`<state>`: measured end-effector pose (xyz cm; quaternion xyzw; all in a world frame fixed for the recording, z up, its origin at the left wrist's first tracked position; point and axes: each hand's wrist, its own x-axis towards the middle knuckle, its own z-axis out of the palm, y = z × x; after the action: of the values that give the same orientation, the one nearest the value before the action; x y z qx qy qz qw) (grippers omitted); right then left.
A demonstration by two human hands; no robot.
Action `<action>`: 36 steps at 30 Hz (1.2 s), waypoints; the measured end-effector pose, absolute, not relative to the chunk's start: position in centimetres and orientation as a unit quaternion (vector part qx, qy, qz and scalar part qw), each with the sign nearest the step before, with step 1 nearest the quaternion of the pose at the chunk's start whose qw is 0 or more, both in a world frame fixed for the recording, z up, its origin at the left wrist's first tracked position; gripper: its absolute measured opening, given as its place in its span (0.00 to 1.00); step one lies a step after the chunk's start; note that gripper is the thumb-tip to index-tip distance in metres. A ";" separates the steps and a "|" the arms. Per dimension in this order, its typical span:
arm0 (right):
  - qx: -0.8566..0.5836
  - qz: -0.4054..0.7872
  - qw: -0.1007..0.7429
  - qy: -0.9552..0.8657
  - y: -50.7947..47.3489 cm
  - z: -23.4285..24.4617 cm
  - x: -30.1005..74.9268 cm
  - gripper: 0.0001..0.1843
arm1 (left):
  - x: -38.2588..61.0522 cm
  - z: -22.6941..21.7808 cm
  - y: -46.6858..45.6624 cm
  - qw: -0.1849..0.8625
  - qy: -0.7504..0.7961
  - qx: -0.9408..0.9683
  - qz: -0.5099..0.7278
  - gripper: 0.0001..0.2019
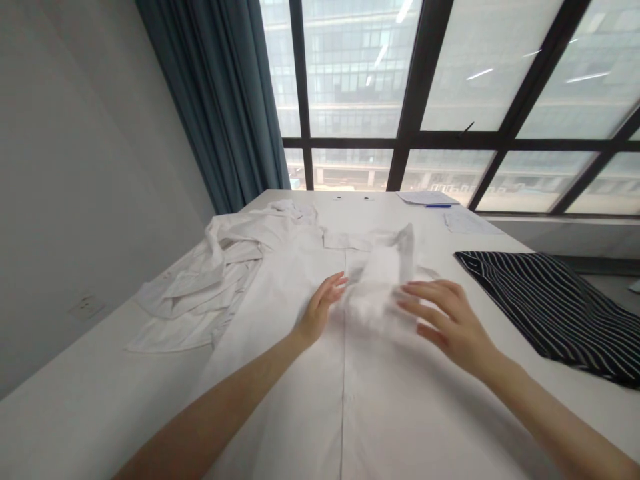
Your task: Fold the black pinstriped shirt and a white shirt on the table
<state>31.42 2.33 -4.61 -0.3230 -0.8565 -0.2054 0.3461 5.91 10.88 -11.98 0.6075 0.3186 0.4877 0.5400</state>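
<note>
A white shirt (285, 320) lies lengthwise on the white table, its straight front edge running down the middle. My left hand (320, 310) is over the shirt's upper part, fingers extended and slightly apart, holding nothing. On the other side, my right hand (447, 323) has its fingers spread beside a raised, motion-blurred section of white cloth (383, 293). Whether its fingertips touch that cloth, I cannot tell. The collar band (347, 241) lies beyond both hands. More rumpled white fabric (215, 267) is heaped to the left; where it joins the shirt is unclear.
A black-and-white striped cloth (555, 307) hangs over the table's right edge. Papers (427, 198) and a blue pen (438, 206) lie at the far right of the white table (165, 393). Behind are a blue curtain (220, 87) and dark-framed windows; a wall borders the left.
</note>
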 end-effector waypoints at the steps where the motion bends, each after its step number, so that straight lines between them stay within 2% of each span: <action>1: -0.332 -0.189 0.324 -0.865 2.4 -5.8 30.8 0.17 | 5.9 -11.9 10.9 0.567 0.320 0.581 0.489 0.33; 3: -0.382 -0.149 0.303 -0.860 2.9 -8.2 30.5 0.19 | 5.8 -11.9 10.9 0.592 0.327 0.561 0.478 0.34; 6: -0.464 -0.078 0.287 -0.834 4.1 -11.3 31.7 0.20 | 5.7 -11.8 10.9 0.548 0.344 0.621 0.442 0.33; 10: -0.529 -0.010 0.286 -0.799 5.5 -13.7 33.4 0.20 | 5.5 -10.8 10.7 0.408 0.353 0.755 0.373 0.19; 14: -0.543 0.017 0.269 -0.795 5.7 -14.2 33.5 0.20 | 5.4 -8.2 8.9 0.236 0.344 0.875 0.244 0.16; 16: -0.547 0.021 0.263 -0.795 5.7 -14.1 33.3 0.20 | 5.5 -6.9 7.0 0.138 0.338 0.918 0.154 0.19; 17: -0.549 0.024 0.263 -0.793 5.6 -14.0 33.2 0.20 | 5.6 -6.5 5.9 0.102 0.340 0.928 0.112 0.24; 19: -0.551 0.039 0.266 -0.790 5.6 -14.0 33.2 0.20 | 5.8 -6.2 3.5 0.080 0.351 0.932 0.031 0.35; 21: -0.555 0.068 0.273 -0.783 5.8 -14.0 33.4 0.21 | 6.1 -6.6 1.3 0.086 0.368 0.925 -0.033 0.41; 23: -0.562 0.113 0.293 -0.765 6.2 -13.9 33.7 0.22 | 6.3 -7.6 -0.3 0.078 0.395 0.913 -0.060 0.38; 27: -0.597 0.221 0.362 -0.680 7.7 -13.5 34.5 0.24 | 6.2 -8.9 -1.1 0.038 0.440 0.897 -0.039 0.26; 30: -0.624 0.291 0.440 -0.576 9.6 -13.0 35.2 0.25 | 5.6 -8.0 0.4 0.069 0.473 0.878 -0.012 0.22; 32: -0.626 0.318 0.481 -0.526 11.1 -12.9 35.5 0.26 | 4.8 -6.5 2.2 0.139 0.514 0.845 0.059 0.17; 34: -0.621 0.331 0.504 -0.501 12.5 -12.8 35.5 0.26 | 3.9 -4.7 4.2 0.270 0.519 0.785 0.205 0.13; 36: -0.610 0.346 0.532 -0.474 13.6 -12.7 35.5 0.24 | 2.8 -3.1 5.9 0.429 0.485 0.680 0.342 0.16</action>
<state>35.50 13.60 -12.69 -0.6102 -0.4740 0.3460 0.5323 2.81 5.93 -3.14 0.6803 0.4855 0.3422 0.4293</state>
